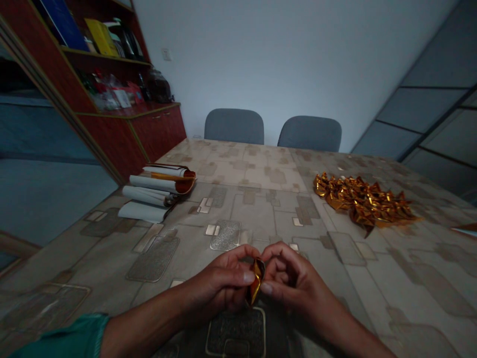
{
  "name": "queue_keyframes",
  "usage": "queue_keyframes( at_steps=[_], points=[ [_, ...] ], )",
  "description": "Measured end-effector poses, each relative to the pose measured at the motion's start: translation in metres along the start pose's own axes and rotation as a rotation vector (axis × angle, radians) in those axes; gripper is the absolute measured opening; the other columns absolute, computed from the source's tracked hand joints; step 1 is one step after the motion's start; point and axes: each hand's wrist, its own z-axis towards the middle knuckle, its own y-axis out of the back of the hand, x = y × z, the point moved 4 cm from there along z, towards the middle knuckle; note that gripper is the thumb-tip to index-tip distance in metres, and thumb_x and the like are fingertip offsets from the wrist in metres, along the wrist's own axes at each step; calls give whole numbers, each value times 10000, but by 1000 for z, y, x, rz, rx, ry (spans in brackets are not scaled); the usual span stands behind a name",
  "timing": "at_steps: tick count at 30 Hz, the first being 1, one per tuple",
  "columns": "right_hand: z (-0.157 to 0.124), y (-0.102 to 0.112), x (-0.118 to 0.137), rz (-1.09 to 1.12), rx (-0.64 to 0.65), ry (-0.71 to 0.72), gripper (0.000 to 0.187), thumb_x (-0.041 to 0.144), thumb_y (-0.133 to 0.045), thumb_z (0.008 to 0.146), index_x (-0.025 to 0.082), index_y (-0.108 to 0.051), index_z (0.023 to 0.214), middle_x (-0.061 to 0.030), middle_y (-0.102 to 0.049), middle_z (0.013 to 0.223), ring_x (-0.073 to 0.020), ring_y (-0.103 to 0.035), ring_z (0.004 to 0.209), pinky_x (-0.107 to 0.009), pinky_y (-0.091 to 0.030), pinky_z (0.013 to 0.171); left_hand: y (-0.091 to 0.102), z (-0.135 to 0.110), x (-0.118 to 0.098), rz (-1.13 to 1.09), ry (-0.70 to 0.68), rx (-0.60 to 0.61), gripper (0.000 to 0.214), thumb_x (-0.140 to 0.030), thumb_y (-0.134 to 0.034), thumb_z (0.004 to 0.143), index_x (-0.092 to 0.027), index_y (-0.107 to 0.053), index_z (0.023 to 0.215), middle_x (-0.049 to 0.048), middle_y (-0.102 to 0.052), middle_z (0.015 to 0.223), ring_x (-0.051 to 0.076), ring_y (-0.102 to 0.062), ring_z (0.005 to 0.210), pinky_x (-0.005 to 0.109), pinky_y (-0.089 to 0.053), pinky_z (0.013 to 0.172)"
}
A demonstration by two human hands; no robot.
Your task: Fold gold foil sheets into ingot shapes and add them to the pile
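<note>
Close to the near edge of the table, a small folded piece of shiny gold foil paper is held between both hands. My left hand pinches its left side, thumb in front and forefinger at the top. From the right, my right hand grips the other edge with thumb and forefinger, its remaining fingers curled. The folded paper stands upright, pointed at its lower end. On the right part of the table lies a cluster of similar folded gold foil pieces.
Rolled and bent sheets, pale outside and gold inside, lie at the table's left. A patterned cloth covers the table. Two grey chairs stand along its far side. A red-brown cabinet is at the left. Another paper's corner shows far right.
</note>
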Motion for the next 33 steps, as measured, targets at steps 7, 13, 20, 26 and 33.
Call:
queue_keyframes(
  at_steps=[7, 13, 20, 26, 33],
  points=[
    [4, 6, -13, 90, 22, -86, 451, 430, -891, 708, 192, -527, 831, 65, -564, 695, -41, -405, 511, -158, -297, 450, 0, 2, 1, 14, -35, 47, 406, -304, -811, 773, -210, -519, 1037, 15, -616, 854, 60, -508, 557, 159, -320, 471],
    [1, 6, -19, 117, 22, -277, 474, 457, -909, 662, 142, -627, 875, 61, -538, 613, -43, -373, 483, -167, -240, 414, -4, 1, -1, 108, -48, 67, 451, -379, -847, 750, -222, -506, 1000, -32, -592, 774, 43, -473, 495, 138, -310, 416],
    [-1, 1, -22, 270, 35, -342, 453, 412, -933, 625, 144, -651, 857, 39, -596, 651, -36, -363, 468, -185, -186, 413, -3, 1, 0, 152, -56, 65, 463, -409, -851, 739, -211, -526, 1003, -33, -603, 766, 32, -448, 457, 128, -317, 382],
    [-1, -5, -19, 327, 131, -346, 397, 424, -912, 646, 121, -695, 784, 84, -484, 524, -27, -310, 428, -186, -152, 387, -7, 1, -2, 131, -74, 71, 450, -392, -856, 735, -189, -558, 1004, -36, -606, 758, 30, -470, 466, 115, -354, 390],
    [0, -6, -22, 351, 164, -328, 350, 389, -866, 711, 111, -741, 884, 53, -544, 605, -30, -310, 434, -169, -197, 388, -5, 2, 0, 148, -97, 33, 464, -399, -866, 715, -192, -553, 987, -35, -608, 757, 37, -477, 478, 128, -347, 405]
  ],
)
